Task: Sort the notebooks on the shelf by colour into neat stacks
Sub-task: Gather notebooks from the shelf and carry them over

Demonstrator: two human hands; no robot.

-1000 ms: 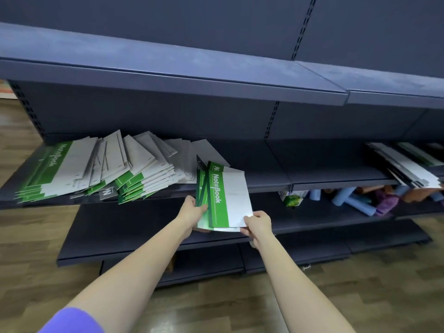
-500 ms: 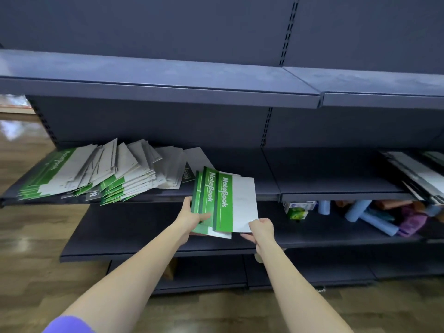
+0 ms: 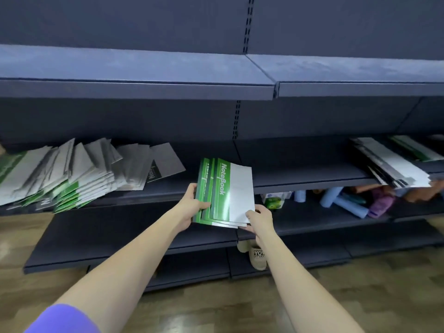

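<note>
Since a second earlier, the bundle of green notebooks (image 3: 224,193) had been carried rightward, clear of the jumbled heap of notebooks (image 3: 79,175) on the middle shelf (image 3: 300,181), towards its bare stretch. The left hand (image 3: 192,207) gripped the bundle's spine edge; the right hand (image 3: 258,218) pinched its lower corner. Judged: a green stack was about to be started. A second untidy pile (image 3: 394,164) lay far right. Blue rolls (image 3: 346,204) occupied the shelf below; nothing obstructed placement.

Dark shelf (image 3: 312,174): fanned notebook pile (image 3: 79,179) left, another pile (image 3: 394,164) right (overhanging edge).
</note>
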